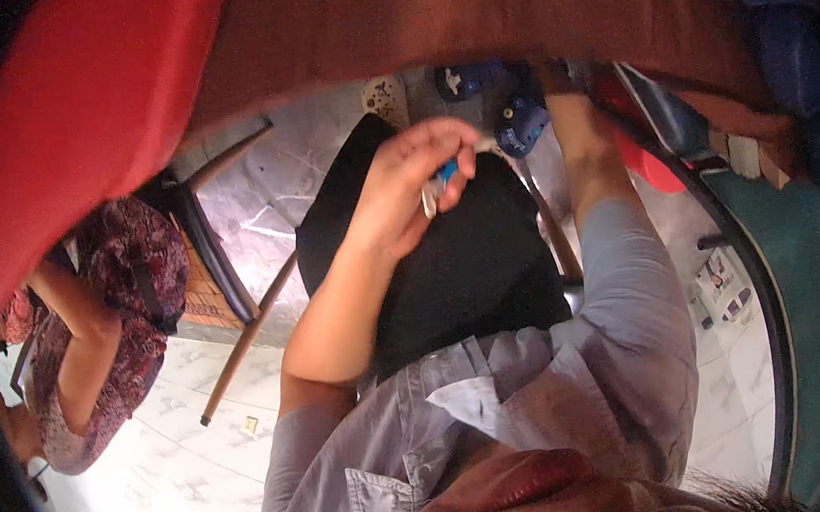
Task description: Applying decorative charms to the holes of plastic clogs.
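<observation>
My left hand [413, 185] is raised over my lap, its fingers closed on a small blue and silver object [440, 182] pinched at the fingertips. My right forearm [591, 169] in a grey sleeve reaches forward, and the hand itself is hidden under the edge of the brown table [427, 17]. Close to that wrist lie blue objects with white spots [522, 123], too blurred to identify. I wear a grey shirt and black trousers [461, 271].
Another person in a patterned dress [110, 314] sits at the left beside a chair with wooden legs [245, 336]. A red cloth [81, 120] hangs at the upper left. A round green surface with a black rim [770, 320] stands at the right. The floor is pale marble tile [173, 457].
</observation>
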A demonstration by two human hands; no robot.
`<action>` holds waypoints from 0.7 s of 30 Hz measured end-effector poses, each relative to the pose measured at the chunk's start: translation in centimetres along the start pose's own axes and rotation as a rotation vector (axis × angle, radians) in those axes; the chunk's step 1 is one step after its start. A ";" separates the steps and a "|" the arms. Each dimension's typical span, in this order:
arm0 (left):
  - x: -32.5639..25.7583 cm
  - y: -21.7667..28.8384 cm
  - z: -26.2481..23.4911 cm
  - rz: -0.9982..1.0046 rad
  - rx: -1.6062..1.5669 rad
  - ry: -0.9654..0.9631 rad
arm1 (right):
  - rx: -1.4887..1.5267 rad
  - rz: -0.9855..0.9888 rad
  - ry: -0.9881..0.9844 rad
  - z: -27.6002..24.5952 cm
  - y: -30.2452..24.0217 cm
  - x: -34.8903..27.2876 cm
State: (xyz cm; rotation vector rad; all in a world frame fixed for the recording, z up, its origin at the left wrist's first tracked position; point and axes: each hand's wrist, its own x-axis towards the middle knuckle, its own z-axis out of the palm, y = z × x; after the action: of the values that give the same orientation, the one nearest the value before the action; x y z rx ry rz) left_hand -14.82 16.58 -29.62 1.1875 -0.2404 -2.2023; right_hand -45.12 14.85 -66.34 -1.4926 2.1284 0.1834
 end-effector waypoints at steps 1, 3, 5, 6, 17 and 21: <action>-0.5 0.1 -0.4 -0.009 0.012 0.033 | 0.054 -0.011 0.001 0.6 -1.3 0.5; -0.7 0.2 -0.1 -0.048 0.018 0.067 | 0.147 0.001 0.040 -0.7 -1.9 0.9; -1.0 0.3 -0.5 -0.063 -0.012 0.144 | 0.261 -0.025 0.058 0.0 -5.2 -2.0; -0.5 0.3 -0.1 -0.114 -0.037 0.148 | 0.295 -0.007 0.089 -0.1 -6.6 1.1; 0.5 0.8 1.6 -0.063 -0.084 0.246 | 0.739 -0.050 0.136 -3.4 -1.8 -8.7; 2.1 0.4 1.0 0.066 -0.098 0.284 | 0.849 -0.066 0.202 -4.5 -5.7 -4.5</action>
State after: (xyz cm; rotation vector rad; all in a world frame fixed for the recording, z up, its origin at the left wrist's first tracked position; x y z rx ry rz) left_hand -16.26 14.89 -30.28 1.3968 -0.0523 -1.9374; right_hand -40.40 14.64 -59.22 -1.0751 1.9026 -0.8250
